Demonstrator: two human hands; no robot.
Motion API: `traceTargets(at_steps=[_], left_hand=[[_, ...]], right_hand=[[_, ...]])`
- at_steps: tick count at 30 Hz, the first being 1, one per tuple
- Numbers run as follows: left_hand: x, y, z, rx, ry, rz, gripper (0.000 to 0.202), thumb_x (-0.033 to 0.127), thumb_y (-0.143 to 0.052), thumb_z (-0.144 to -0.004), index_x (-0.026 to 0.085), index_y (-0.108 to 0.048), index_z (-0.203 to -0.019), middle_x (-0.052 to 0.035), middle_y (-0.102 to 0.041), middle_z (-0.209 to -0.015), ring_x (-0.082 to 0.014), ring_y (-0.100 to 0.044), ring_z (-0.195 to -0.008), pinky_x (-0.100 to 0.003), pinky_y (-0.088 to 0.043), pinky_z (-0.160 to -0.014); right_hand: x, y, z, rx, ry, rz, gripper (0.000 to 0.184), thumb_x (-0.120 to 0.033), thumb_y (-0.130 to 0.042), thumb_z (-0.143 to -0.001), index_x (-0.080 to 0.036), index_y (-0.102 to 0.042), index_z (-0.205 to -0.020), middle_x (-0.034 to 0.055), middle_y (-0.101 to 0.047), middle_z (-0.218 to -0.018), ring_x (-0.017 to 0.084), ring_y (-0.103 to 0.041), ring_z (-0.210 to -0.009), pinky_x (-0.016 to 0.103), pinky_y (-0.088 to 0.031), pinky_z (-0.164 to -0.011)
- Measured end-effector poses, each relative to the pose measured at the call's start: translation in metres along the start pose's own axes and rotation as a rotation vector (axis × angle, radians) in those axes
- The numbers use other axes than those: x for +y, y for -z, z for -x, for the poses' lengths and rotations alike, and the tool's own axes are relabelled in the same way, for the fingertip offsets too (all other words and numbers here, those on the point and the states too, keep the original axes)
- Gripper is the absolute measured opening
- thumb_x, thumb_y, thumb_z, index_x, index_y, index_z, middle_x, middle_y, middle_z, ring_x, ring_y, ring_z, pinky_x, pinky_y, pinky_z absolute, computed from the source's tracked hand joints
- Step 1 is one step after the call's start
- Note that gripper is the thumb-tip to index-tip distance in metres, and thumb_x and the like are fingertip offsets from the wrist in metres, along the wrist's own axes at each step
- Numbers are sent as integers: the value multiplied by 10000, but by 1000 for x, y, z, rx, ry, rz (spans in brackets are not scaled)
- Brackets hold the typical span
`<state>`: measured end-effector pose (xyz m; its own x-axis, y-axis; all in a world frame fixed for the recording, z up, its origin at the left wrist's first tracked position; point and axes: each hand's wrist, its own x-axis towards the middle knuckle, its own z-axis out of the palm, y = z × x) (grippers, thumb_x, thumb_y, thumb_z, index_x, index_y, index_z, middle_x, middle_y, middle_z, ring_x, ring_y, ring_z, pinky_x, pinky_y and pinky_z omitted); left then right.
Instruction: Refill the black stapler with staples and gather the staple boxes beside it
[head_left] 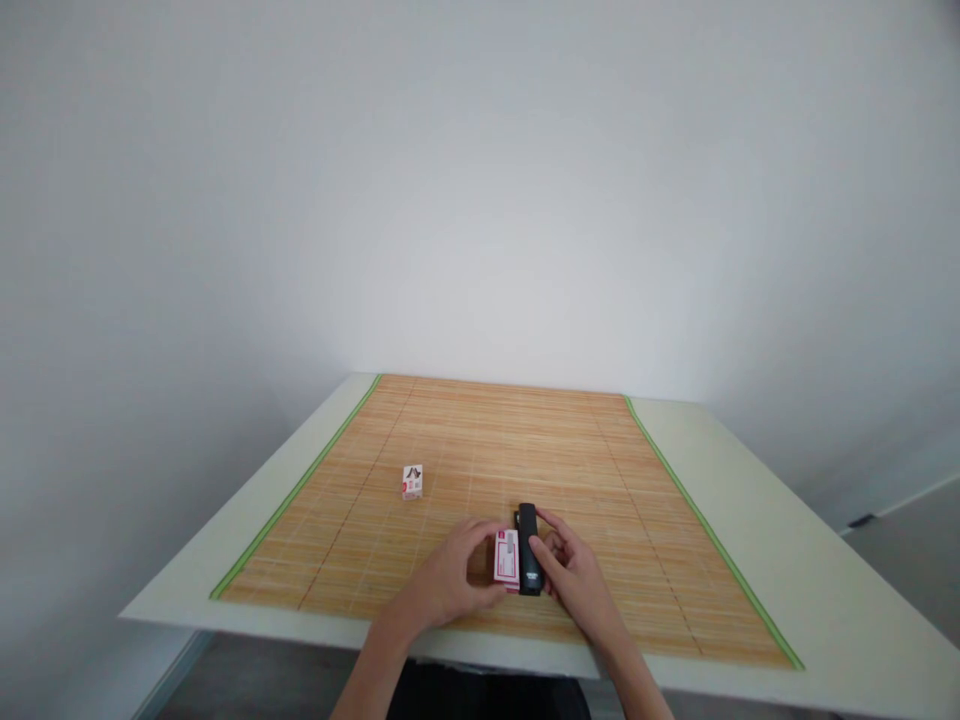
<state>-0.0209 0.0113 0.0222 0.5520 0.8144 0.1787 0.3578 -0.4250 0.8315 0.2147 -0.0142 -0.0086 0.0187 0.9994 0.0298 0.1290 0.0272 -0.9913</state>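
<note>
A black stapler [529,550] lies lengthwise on the bamboo mat near the front edge of the table. Right beside it on the left is a small white and pink box [506,557] with a printed label. My left hand [454,572] spans this box, fingertips at its far end and thumb at its near end. On the stapler's right side, my right hand [574,575] grips it, with the thumb on its upper surface and the other fingers curled along the side. Farther off to the left stands a smaller white and red box [412,482] with a dark picture on it.
The bamboo mat [540,440] with green edging covers most of the white table [720,455]. White walls [495,200] rise behind the table and at the left. The table's front edge runs beneath my forearms.
</note>
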Motion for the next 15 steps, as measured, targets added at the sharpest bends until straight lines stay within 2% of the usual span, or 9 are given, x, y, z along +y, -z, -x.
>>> traceTargets(at_steps=[5, 9, 11, 13, 15], left_hand=[[1, -13, -3, 30, 8, 17, 712, 322, -849, -730, 341, -572, -1386, -49, -608, -1401, -277, -560, -1294, -436, -414, -1142], [-7, -15, 0, 77, 41, 14, 824, 426, -878, -705, 344, -526, -1446, -62, -586, -1429, -283, -568, -1271, -436, -438, -1109], [-19, -2, 3, 218, 93, -26, 661, 500, -761, -826, 324, -550, -1427, -69, -629, -1348, -259, -619, -1152, -420, -487, -1026], [-36, 23, 4, 438, 193, -123, 449, 540, -569, -953, 276, -639, -1309, -66, -688, -1150, -232, -648, -955, -394, -518, -899], [-56, 54, 2, 632, 354, -230, 466, 573, -472, -981, 230, -678, -1220, -64, -698, -1022, -231, -638, -849, -384, -513, -824]], right_hand=[[-2, -1, 0, -6, -6, -17, 642, -602, -631, -913, -228, -548, -1428, -53, -555, -672, 111, -508, -461, 227, -401, -412], [-1, -1, 1, 21, -4, -40, 646, -606, -627, -916, -235, -532, -1437, -62, -533, -657, 109, -497, -459, 221, -396, -411], [0, -1, 1, 53, -13, -50, 660, -624, -610, -920, -231, -522, -1443, -65, -523, -641, 111, -493, -455, 221, -391, -410], [2, -2, 0, 70, -24, -58, 679, -646, -593, -921, -227, -512, -1449, -61, -532, -637, 111, -487, -450, 222, -382, -407], [4, -2, -1, 63, -32, -67, 692, -657, -585, -923, -229, -500, -1460, -56, -545, -646, 110, -482, -451, 220, -373, -405]])
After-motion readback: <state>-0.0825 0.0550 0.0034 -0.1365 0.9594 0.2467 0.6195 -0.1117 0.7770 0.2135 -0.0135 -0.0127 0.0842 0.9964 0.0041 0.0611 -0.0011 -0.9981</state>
